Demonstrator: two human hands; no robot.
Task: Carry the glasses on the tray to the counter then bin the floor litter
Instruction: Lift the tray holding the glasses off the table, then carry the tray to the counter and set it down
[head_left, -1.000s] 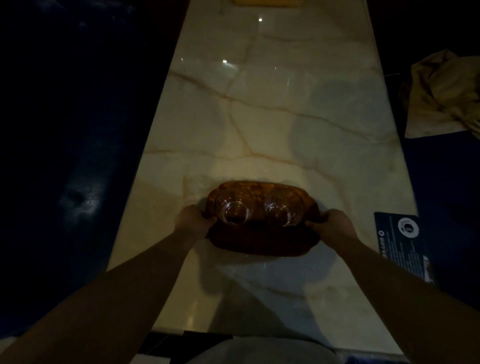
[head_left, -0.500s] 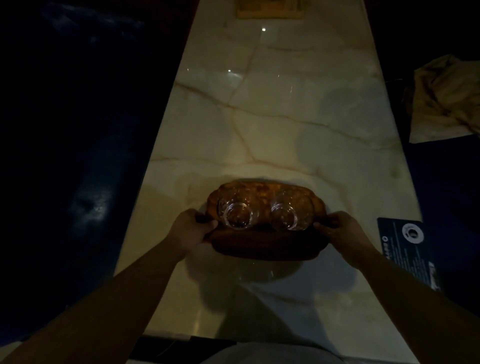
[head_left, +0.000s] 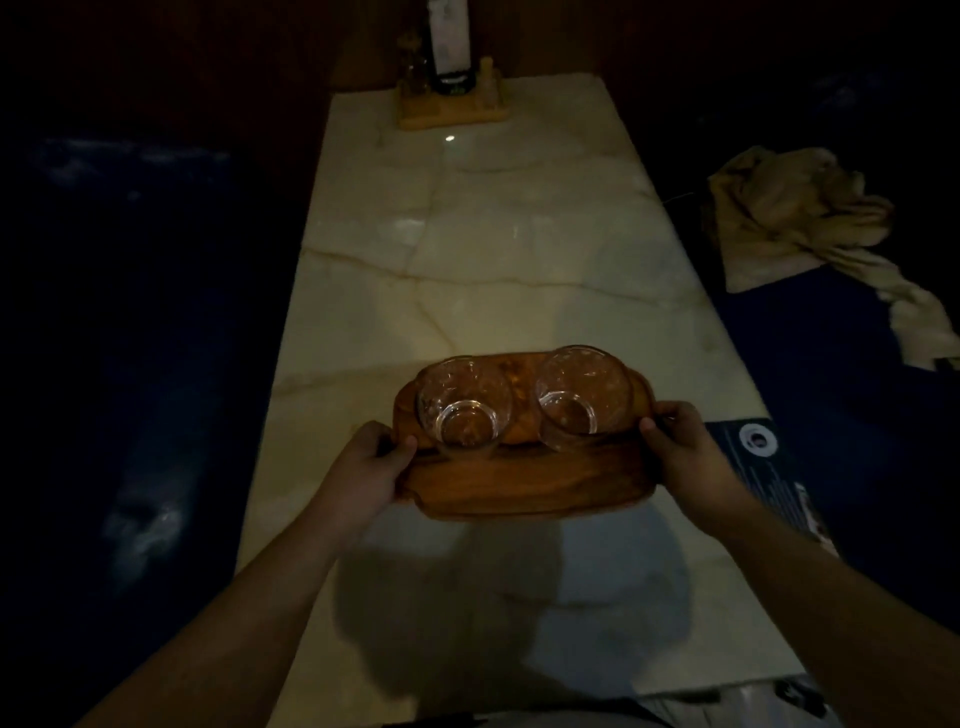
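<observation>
Wooden tray (head_left: 524, 480), lower centre of frame, above marble desk (head_left: 467, 270): left hand (head_left: 371, 462) and right hand (head_left: 685, 447) fingers curled around opposite ends, likely keeping two glasses (head_left: 465, 402) level.

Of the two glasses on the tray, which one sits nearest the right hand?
The right-side glass, beside the right hand. The other glass sits at the tray's left end, by the left hand.

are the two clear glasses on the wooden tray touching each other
Apart. The head view shows brown wooden tray between the left clear glass and the right clear glass.
</observation>
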